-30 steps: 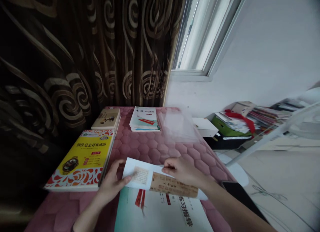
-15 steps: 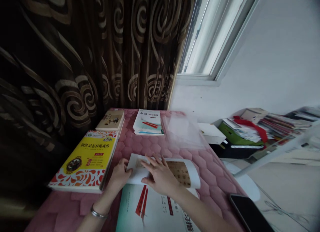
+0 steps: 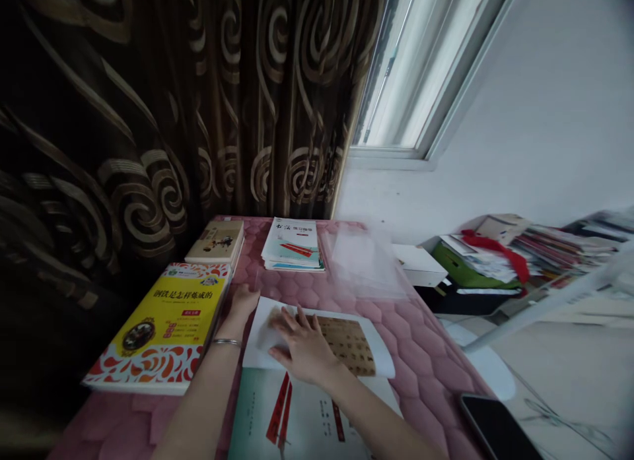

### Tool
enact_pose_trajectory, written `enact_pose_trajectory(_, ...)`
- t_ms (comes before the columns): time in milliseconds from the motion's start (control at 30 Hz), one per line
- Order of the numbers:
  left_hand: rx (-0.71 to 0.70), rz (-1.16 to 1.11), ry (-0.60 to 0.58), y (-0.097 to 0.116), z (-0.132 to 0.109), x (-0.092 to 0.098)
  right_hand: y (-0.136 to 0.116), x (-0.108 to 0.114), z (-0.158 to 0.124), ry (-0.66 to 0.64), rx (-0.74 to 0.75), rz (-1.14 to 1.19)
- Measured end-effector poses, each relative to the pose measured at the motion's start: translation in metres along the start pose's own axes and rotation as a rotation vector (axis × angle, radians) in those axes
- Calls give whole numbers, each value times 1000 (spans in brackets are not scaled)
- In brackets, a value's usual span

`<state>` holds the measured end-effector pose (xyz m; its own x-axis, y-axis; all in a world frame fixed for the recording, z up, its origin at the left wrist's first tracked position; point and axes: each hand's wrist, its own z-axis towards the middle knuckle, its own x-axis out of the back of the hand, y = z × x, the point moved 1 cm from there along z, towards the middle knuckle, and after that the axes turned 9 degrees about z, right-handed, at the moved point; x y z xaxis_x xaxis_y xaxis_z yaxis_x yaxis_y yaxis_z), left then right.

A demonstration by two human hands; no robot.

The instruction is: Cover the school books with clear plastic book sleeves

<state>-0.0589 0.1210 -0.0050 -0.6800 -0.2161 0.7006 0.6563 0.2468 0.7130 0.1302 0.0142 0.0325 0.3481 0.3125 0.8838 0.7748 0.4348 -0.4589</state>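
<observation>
My right hand (image 3: 303, 348) lies flat with fingers spread on a white sheet (image 3: 260, 334) printed with a brown calligraphy rubbing, holding nothing. The sheet rests on a large open calligraphy workbook (image 3: 307, 407). My left hand (image 3: 244, 303), with a metal bangle (image 3: 226, 342) at its wrist, rests on the pink quilted table cover (image 3: 297, 290) just left of the sheet. Beside that hand lies a yellow paperback book (image 3: 168, 321).
A small book (image 3: 216, 242), a calligraphy workbook (image 3: 292, 245) and a clear plastic sleeve (image 3: 364, 259) lie at the table's far end. A black phone (image 3: 498, 427) sits past the right edge. A patterned curtain (image 3: 148, 117) hangs along the left side.
The sheet, held up between both hands a second ago, now lies flat on the workbook. My left hand has let go and moved up onto the cover, and my right hand presses the sheet.
</observation>
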Motion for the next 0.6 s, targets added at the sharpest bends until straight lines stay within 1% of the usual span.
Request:
enact_pose_trajectory(100, 34, -43, -33, -2, -8, 0, -1, -6, 5, 13, 19, 9)
enact_pose_trajectory(333, -6, -203, -68, -10, -41, 5, -7, -11, 12, 19, 36, 37)
enact_pose_trajectory(500, -23, -302, -73, -13, -51, 7, -9, -11, 19, 6, 42, 22)
enact_pose_trajectory(600, -70, -410, -83, -13, -53, 9, -9, -13, 21, 19, 37, 14)
